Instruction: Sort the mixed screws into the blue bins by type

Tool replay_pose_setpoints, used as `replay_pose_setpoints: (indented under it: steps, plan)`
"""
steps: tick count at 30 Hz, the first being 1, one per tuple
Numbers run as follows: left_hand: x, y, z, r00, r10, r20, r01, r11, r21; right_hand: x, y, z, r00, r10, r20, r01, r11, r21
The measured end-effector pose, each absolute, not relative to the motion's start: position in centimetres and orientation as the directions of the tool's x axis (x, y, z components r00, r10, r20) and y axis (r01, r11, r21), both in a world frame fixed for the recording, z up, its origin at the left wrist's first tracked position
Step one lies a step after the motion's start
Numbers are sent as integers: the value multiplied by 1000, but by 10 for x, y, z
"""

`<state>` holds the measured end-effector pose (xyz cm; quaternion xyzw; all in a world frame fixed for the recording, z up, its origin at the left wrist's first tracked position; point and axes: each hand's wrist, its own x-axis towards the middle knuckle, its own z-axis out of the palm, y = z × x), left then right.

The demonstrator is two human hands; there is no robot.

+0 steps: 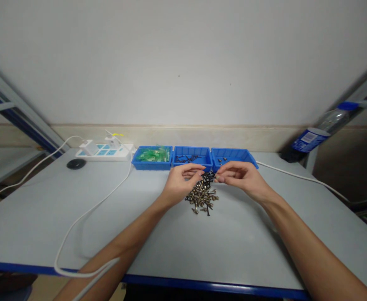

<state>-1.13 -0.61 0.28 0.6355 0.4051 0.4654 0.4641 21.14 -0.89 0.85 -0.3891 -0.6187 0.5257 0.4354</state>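
Note:
Over a heap of small screws (pixel 202 194), brassy ones mixed with black ones, my two hands face each other. My left hand (pixel 182 182) is closed at the heap's left edge, thumb and fingertips drawn together; whatever is between them is too small to make out. On the other side my right hand (pixel 241 175) pinches with thumb and forefinger, and a tiny thing at the fingertips cannot be named. Just behind the hands stand a blue middle bin (pixel 192 151) holding some black screws and a blue right bin (pixel 233 154) with a few brassy pieces.
A blue left bin (pixel 152 166) holds green plastic pieces. Further left are a white power strip (pixel 121 156) with plugs and a black round disc (pixel 76 164). A white cable (pixel 86 213) crosses the table and my left forearm. A bottle (pixel 312 138) leans at the right.

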Motion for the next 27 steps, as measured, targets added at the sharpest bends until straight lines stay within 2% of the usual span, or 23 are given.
replay_pose_setpoints:
  steps: [7,16,19,21,23,25,27]
  plan:
    - [-9,-11,3,344,916,208,24,-230,973,209,-6,0,-330,936,126,-88,102,-991]
    - [-11,-11,3,351,921,169,-52,-161,986,205,-7,0,-302,945,125,-69,109,-992]
    - [-14,-6,4,278,938,206,-53,-199,979,204,-6,2,-235,959,156,19,165,-986]
    - [-16,-1,3,174,956,238,-63,-231,971,208,-4,2,-177,963,204,181,235,-955]
    - [-20,5,1,64,964,258,-76,-254,964,215,-3,2,-157,948,278,439,319,-840]
    - [-22,10,-2,-1,965,263,-86,-262,961,223,-3,2,-208,926,314,699,366,-614]
    - [-24,14,-5,-7,967,253,-83,-253,964,228,-4,3,-266,923,277,858,358,-368]
